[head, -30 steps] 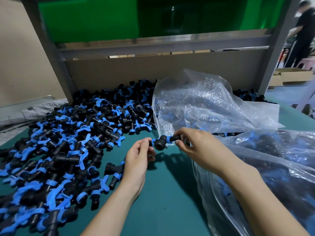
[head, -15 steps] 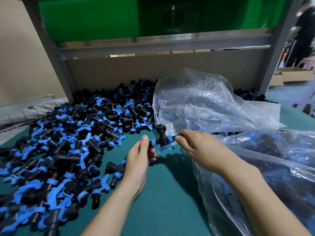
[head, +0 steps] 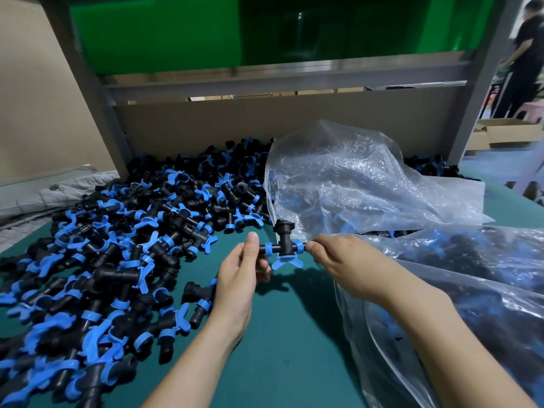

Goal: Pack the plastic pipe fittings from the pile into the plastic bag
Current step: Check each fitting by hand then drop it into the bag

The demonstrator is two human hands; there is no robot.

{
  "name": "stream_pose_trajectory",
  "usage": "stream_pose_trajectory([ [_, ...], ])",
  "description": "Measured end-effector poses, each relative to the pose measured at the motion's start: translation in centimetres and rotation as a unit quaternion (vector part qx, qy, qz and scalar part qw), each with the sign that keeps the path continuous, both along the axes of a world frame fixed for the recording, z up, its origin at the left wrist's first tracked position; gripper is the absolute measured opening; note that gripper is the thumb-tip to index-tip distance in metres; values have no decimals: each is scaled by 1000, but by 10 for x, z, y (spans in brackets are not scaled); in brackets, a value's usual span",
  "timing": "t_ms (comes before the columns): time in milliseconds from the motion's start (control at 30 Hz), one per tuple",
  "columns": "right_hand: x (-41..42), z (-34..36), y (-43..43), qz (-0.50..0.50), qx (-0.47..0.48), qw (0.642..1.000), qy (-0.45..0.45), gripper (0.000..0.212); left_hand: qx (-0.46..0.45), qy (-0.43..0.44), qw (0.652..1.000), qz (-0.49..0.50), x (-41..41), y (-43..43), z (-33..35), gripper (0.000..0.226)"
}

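Between my hands hangs one black tee fitting (head: 283, 242) with blue rings and a blue wing clip. My left hand (head: 239, 278) pinches its left stub end. My right hand (head: 341, 260) pinches its right end. The fitting's third socket points up, just in front of the clear plastic bag (head: 353, 187). A big pile of black and blue fittings (head: 123, 245) covers the green table (head: 294, 348) to the left. A second clear bag (head: 471, 290) holding dark fittings lies under my right forearm.
A cardboard back panel (head: 265, 125) and grey metal frame posts (head: 100, 113) close the table's far side. A grey cloth (head: 59, 192) lies at the left edge. A person (head: 527, 60) stands far right beside cardboard boxes (head: 506, 134).
The fitting has been turned between my hands: its third socket now points straight up and the blue wing clip hangs below. Both hands stay in about the same place.
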State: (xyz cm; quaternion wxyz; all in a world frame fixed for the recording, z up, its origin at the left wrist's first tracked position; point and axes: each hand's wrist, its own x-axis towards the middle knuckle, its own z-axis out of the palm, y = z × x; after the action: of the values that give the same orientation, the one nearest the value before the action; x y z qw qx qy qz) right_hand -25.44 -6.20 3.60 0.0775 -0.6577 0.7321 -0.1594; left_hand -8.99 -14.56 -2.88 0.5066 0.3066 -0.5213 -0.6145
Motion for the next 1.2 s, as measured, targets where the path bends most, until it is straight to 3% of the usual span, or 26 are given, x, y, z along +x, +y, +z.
stream_pose_trajectory([
  [200,-3,-7,-1,5,70,997,40,41,-78,-37,996,5,0,10,1,32],
  [367,-9,-11,-1,1,85,995,51,34,-180,-88,979,21,-3,20,0,31],
  [567,-15,-12,0,-29,59,998,10,14,-235,-161,958,39,-4,26,-6,31],
  [733,-19,-3,3,-34,30,999,-18,34,-232,-175,955,61,-4,24,-5,28],
  [933,-17,1,4,-28,28,999,-33,31,-189,-156,967,71,-3,19,-5,5],
  [1200,-17,2,4,-17,15,998,-65,39,-130,-130,980,72,-3,11,-6,15],
])
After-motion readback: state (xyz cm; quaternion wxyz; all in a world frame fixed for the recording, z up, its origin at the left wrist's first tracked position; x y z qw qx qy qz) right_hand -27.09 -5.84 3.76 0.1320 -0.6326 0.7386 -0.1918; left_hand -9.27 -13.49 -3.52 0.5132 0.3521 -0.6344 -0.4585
